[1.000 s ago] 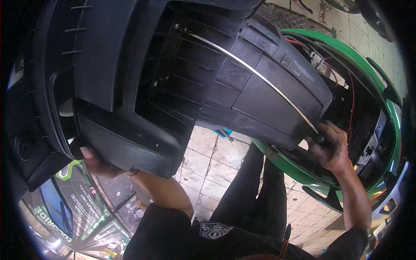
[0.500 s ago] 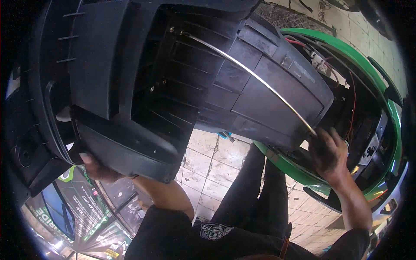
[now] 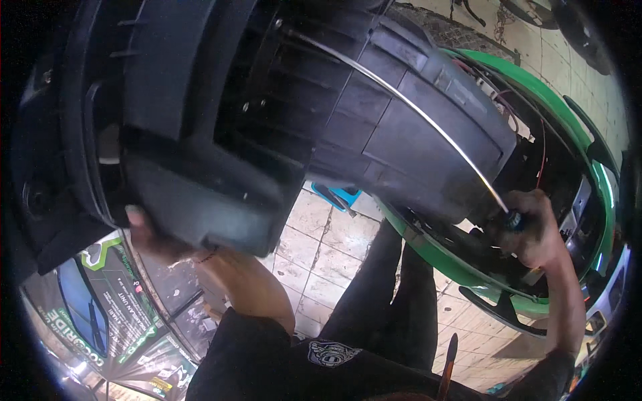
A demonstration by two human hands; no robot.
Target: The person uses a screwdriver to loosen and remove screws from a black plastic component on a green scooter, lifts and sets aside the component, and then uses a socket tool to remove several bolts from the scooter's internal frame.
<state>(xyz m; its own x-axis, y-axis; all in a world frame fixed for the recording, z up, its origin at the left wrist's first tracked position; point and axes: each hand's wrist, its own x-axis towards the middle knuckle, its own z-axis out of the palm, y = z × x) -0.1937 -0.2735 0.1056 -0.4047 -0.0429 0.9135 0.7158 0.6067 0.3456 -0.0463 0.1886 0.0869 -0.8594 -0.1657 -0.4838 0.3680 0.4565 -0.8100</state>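
My right hand [image 3: 538, 230] is closed around the dark blue handle of a long screwdriver [image 3: 435, 126]. Its thin metal shaft reaches up and left, with the tip beside a screw [image 3: 279, 23] on a large black ribbed plastic part [image 3: 200, 194]. Another pair of screw heads [image 3: 253, 104] shows lower on this part. My left hand [image 3: 157, 237] grips the part's lower edge, thumb on the near face and the other fingers partly hidden. Beyond, a long black plastic panel [image 3: 428, 134] lies behind the shaft.
To the right, a green-rimmed vehicle body [image 3: 418, 250] stands with its inside uncovered and red wires showing. A blue tray [image 3: 341, 194] is on the tiled floor [image 3: 307, 257]. A printed banner [image 3: 114, 301] is at lower left, and a textured metal plate [image 3: 428, 27] lies at the back.
My right hand has turned on the screwdriver and shifted slightly right, so its handle now shows. The black part and its screws appear higher, partly because the view shifted. My left hand keeps its grip.
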